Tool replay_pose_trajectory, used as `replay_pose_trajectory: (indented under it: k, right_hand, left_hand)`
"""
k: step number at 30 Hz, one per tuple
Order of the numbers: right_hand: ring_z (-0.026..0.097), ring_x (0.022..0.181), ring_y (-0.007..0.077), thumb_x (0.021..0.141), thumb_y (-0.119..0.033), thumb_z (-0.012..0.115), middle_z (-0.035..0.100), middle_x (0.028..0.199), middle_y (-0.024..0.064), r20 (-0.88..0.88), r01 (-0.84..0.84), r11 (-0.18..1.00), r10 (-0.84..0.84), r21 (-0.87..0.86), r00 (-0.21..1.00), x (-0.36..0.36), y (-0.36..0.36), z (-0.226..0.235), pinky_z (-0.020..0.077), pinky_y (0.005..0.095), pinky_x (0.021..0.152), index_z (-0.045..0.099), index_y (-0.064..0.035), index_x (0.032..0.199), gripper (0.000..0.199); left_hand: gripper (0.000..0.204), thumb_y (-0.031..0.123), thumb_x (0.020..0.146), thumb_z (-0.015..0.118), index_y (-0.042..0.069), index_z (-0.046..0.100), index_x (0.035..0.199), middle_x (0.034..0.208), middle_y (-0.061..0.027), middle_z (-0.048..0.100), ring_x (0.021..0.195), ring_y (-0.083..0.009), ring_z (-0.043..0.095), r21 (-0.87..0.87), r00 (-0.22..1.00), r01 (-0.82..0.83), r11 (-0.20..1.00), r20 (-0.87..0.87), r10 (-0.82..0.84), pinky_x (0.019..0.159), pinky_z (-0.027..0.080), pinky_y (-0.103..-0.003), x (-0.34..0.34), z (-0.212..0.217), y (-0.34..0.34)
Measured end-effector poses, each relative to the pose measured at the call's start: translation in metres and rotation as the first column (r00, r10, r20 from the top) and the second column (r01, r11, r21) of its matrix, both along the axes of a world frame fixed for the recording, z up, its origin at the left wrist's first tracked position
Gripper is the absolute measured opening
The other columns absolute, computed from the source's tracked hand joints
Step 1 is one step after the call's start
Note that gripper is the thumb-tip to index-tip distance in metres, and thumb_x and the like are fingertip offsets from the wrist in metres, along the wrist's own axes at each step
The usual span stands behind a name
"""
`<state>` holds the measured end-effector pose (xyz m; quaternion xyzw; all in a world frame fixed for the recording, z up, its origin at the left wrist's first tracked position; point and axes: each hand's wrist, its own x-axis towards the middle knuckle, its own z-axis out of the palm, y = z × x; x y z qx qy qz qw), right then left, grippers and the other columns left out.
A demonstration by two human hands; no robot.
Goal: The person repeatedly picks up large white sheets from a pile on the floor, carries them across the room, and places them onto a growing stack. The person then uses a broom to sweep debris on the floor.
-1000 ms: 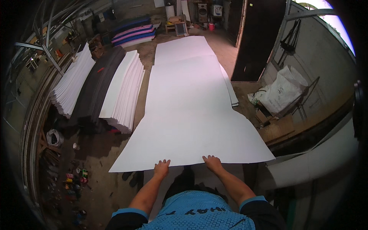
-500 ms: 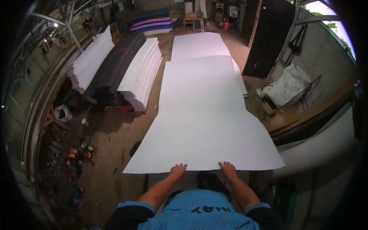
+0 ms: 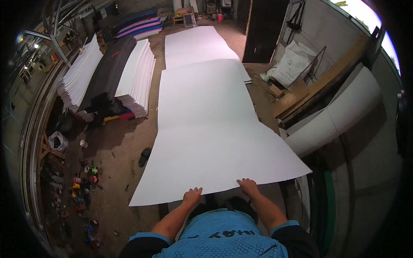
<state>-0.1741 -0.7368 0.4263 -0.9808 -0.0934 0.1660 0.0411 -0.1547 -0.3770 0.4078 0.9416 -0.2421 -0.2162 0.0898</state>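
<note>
- Smooth, foam-like white sheet (image 3: 200, 142) spreads before the person, looking wider toward its near edge, overlapping a lower sheet (image 3: 193, 45).
- Left hand (image 3: 192, 196): fingers curled over that edge, gripping.
- Right hand (image 3: 248, 186): likewise closed on it.

Daylight glares through the upper-right opening (image 3: 365, 13), the left floor (image 3: 112, 172) lies dim, and outer lines bow.

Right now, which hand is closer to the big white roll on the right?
Right. The right hand holds the near edge of the white sheet, left of the white roll; the left hand holds that edge too, farther from the roll.
</note>
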Motion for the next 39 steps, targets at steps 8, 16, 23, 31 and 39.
replay_pose_trajectory:
  k: [8, 16, 23, 31, 39]
  right_hand:
    - [0.066, 0.105, 0.0296, 0.090, -0.007, 0.050, 0.068, 0.114, 0.0116, -0.005, 0.072, 0.997, -0.072, -0.007, 0.997, -0.130, -0.013, -0.029, 0.0559, 0.0438, 0.083, 0.062, -0.0229, 0.130, 0.044]
    - [0.066, 0.109, 0.0315, 0.087, -0.006, 0.056, 0.067, 0.122, 0.0143, 0.104, 0.027, 0.998, -0.021, -0.058, 0.994, -0.234, -0.046, -0.023, 0.0553, 0.0440, 0.086, 0.062, -0.0195, 0.128, 0.044]
    - [0.062, 0.111, 0.0328, 0.086, -0.009, 0.058, 0.065, 0.113, 0.0157, 0.163, -0.174, 0.985, 0.174, -0.016, 0.971, -0.302, 0.042, -0.022, 0.0485, 0.0466, 0.095, 0.056, -0.0105, 0.136, 0.050]
    - [0.056, 0.121, 0.0373, 0.094, -0.013, 0.053, 0.061, 0.123, 0.0203, 0.087, 0.210, 0.975, -0.216, 0.069, 0.973, -0.331, 0.173, -0.052, 0.0464, 0.0507, 0.100, 0.057, -0.0094, 0.134, 0.041]
    - [0.060, 0.115, 0.0381, 0.096, -0.017, 0.051, 0.066, 0.115, 0.0184, 0.092, 0.366, 0.930, -0.366, 0.024, 0.926, -0.371, 0.170, -0.052, 0.0483, 0.0501, 0.098, 0.064, -0.0078, 0.118, 0.027]
  left_hand:
    - [0.042, 0.020, 0.091, 0.060, 0.014, 0.054, 0.133, 0.113, -0.0116, 0.065, 0.102, -0.0368, 0.066, -0.071, 0.993, 0.064, 0.995, 0.100, -0.056, 0.072, 0.059, -0.050, -0.112, 0.000, -0.006]
    - [0.050, 0.016, 0.092, 0.056, 0.013, 0.046, 0.141, 0.121, -0.0150, 0.063, 0.108, -0.0335, 0.065, 0.120, 0.998, -0.003, 0.993, -0.056, 0.010, 0.079, 0.058, -0.049, -0.240, -0.004, 0.033]
    - [0.036, 0.020, 0.093, 0.053, 0.010, 0.057, 0.128, 0.098, -0.0170, 0.068, 0.082, -0.0341, 0.070, -0.027, 0.983, 0.184, 0.982, 0.020, -0.184, 0.067, 0.057, -0.048, -0.272, 0.000, 0.053]
    - [0.038, 0.016, 0.093, 0.053, 0.011, 0.057, 0.130, 0.108, -0.0160, 0.067, 0.088, -0.0328, 0.070, 0.004, 0.944, 0.329, 0.944, 0.040, -0.328, 0.069, 0.058, -0.047, -0.287, -0.001, 0.056]
    - [0.081, 0.005, 0.087, 0.056, 0.024, 0.022, 0.157, 0.149, -0.0264, 0.042, 0.128, -0.0471, 0.052, 0.106, 0.921, 0.390, 0.915, -0.058, -0.386, 0.088, 0.057, -0.049, -0.326, 0.005, 0.186]
